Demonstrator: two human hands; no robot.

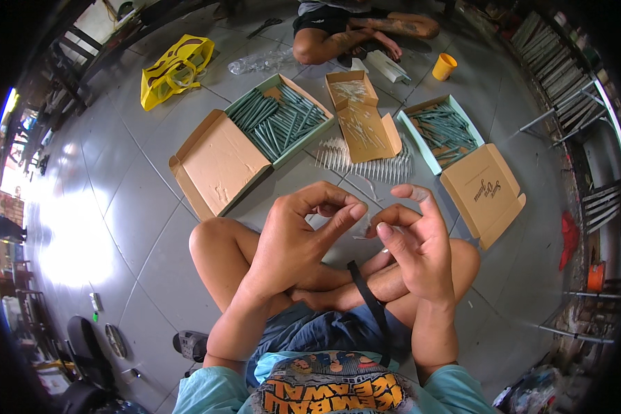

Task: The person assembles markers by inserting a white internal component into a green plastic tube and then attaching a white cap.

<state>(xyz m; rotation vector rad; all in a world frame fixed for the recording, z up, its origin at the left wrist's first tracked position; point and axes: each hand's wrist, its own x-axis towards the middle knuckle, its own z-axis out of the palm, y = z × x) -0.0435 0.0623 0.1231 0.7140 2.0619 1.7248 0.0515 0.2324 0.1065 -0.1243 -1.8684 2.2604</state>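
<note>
Two bare hands, raised over crossed legs: left hand (300, 231), thumb and forefinger bent toward each other; right hand (414, 248), thumb and forefinger likewise, other fingers curled; whether either pair is clamped on anything cannot be told. Lettering: one line of dark script and smaller print on the brown lid (483, 193) of the right box (418, 147); orange block capitals on the teal shirt (310, 386). One row of slender, pale, pointed pieces (397, 169), spikes toward the near side, on the grey tiled floor (141, 200) just beyond the hands, about the near end of a small cardboard box (377, 148); more thin whitish pieces (352, 90) inside that box. Slim dark-green rods (276, 117), heaped in the left box (303, 145); similar rods in the right box.
</note>
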